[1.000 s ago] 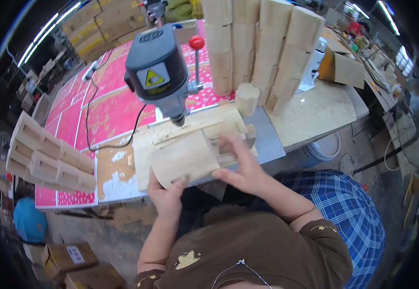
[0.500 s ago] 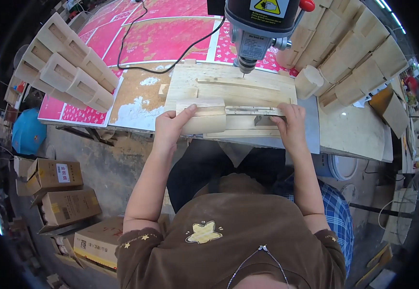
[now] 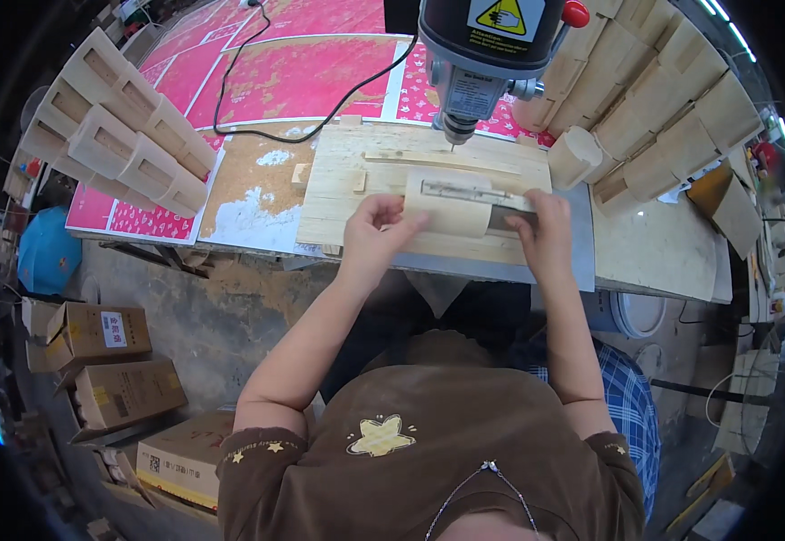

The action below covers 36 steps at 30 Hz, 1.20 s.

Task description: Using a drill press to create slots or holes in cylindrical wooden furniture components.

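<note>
We grip a curved wooden piece [image 3: 451,206] between both hands — our left hand [image 3: 376,230] clasps its near-left edge, our right hand [image 3: 544,230] pinches its right end. It lies on a wooden jig board [image 3: 356,203] on the worktop [image 3: 645,252], just beyond our fingers, the drill press [image 3: 487,54] above — stacked wooden boxes [image 3: 672,99] beyond our right hand

The person wears a brown short-sleeved top [image 3: 428,451] with a pale yellow star on the chest and small yellow stars along the sleeve hems. Both forearms are bare. A thin chain hangs at the neckline.
</note>
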Motion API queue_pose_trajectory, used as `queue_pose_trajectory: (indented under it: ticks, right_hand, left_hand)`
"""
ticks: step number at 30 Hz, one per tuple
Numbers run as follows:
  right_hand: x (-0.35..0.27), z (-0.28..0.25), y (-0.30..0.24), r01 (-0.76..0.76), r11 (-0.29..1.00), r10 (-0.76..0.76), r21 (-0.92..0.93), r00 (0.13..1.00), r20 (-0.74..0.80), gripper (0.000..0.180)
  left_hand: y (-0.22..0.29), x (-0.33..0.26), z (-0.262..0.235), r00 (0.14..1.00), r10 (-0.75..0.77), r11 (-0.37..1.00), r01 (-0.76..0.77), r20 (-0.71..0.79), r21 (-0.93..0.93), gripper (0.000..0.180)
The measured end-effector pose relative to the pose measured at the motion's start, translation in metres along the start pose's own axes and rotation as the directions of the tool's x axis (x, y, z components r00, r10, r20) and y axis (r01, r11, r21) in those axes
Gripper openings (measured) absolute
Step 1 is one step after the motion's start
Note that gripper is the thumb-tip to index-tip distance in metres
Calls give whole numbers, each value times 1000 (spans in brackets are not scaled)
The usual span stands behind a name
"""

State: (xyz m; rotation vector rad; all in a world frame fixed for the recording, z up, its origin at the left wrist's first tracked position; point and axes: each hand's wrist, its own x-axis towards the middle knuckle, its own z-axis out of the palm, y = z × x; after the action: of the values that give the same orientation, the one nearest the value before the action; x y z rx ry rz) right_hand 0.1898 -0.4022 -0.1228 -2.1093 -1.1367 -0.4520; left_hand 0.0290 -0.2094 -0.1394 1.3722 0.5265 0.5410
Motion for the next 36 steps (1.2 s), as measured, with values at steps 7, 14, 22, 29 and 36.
queue_pose_trajectory:
  ticks: [7,14,22,29,36]
  right_hand:
    - [41,24,20,-60,997,59,-46,998,-19,42]
    - [42,41,4,18,999,-17,44,999,-35,43]
    - [107,-41,1,8,590,187,808,971,-146,45]
    - [232,-74,7,-141,906,142,400,989,29,41]
    - [165,-80,-75,41,983,-92,-178,954,-287,34]
  left_hand:
    - [-19,37,2,892,438,712,-419,110,563,68]
    - [-18,54,-22,934,340,649,-321,114,690,59]
    - [-24,63,-33,913,336,584,-394,230,710,58]
    - [-25,65,-32,893,373,541,-431,253,722,57]
    - [-26,63,-35,898,361,536,-420,251,733,59]
